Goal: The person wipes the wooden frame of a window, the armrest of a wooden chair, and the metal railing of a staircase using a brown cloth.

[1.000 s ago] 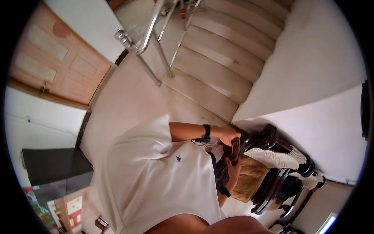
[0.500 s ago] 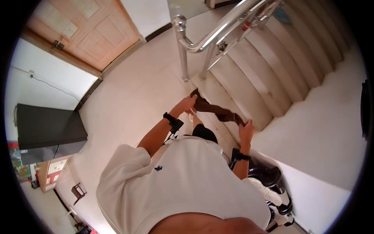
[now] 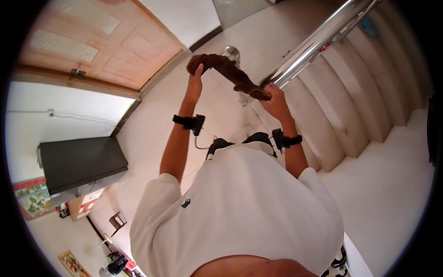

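Observation:
A dark brown cloth [image 3: 226, 70] stretches between my two hands, in front of the stair railing's rounded post top [image 3: 232, 54]. My left hand [image 3: 195, 82] is closed on its left end, thumb showing and the other fingers mostly hidden. At the right end, my right hand [image 3: 275, 100] grips the cloth close to the shiny metal handrail [image 3: 307, 44]. Whether the cloth touches the post or rail cannot be made out. Both wrists carry black straps with small devices.
Pale stairs [image 3: 323, 108] climb on the right beside a white wall [image 3: 383, 184]. To the left are a wooden door [image 3: 134, 51] and a dark refrigerator-like cabinet [image 3: 83, 161]. Further back stands a small brown stool [image 3: 117, 222]. Light tiles cover the floor.
Both hands have moved up and away from my body with the cloth, toward the railing post. My left hand also went left. The view has shifted, and the cloth now overlaps the post.

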{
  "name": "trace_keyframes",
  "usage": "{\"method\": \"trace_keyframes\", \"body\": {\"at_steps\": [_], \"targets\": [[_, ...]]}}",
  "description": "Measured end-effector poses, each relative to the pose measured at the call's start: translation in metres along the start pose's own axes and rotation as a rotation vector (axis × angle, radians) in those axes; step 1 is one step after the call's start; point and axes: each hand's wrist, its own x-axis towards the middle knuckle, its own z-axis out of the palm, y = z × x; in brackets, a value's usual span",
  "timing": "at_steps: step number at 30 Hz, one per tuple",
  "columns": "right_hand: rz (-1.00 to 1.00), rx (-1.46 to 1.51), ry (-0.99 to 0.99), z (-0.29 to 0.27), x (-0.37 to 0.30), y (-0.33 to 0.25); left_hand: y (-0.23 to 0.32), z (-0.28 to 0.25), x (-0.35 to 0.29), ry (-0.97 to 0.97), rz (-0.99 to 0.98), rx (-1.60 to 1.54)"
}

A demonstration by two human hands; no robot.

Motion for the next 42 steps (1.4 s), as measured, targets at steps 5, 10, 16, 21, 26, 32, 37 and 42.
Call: {"method": "trace_keyframes", "body": {"at_steps": [5,10,16,21,26,32,37,42], "targets": [[0.073,0.055,0.061,0.0,0.033,0.002,0.014,0.039,0.049,-0.318,0.334,0.335],[0.295,0.131,0.029,0.001,0.03,0.007,0.016,0.063,0.094,-0.615,0.28,0.562],[0.304,0.254,0.371,0.094,0.038,-0.01,0.007,0.08,0.123,-1.091,0.408,0.324],[0.532,0.681,1.044,0.139,0.053,-0.03,0.006,0.065,0.146,-1.543,0.396,0.128],[0.487,0.646,1.587,0.175,0.051,-0.015,0.014,0.073,0.203,-1.946,0.389,0.029],[0.119,0.913,1.849,0.175,0.118,-0.083,0.0,0.124,0.193,-2.012,0.523,-0.094],[0.104,0.531,2.228,0.163,0.127,-0.066,-0.001,0.163,0.18,-2.451,0.797,-0.107],[-0.042,0.595,2.124,0.184,0.133,-0.052,0.012,0.187,0.179,-2.954,0.55,0.281]]}}
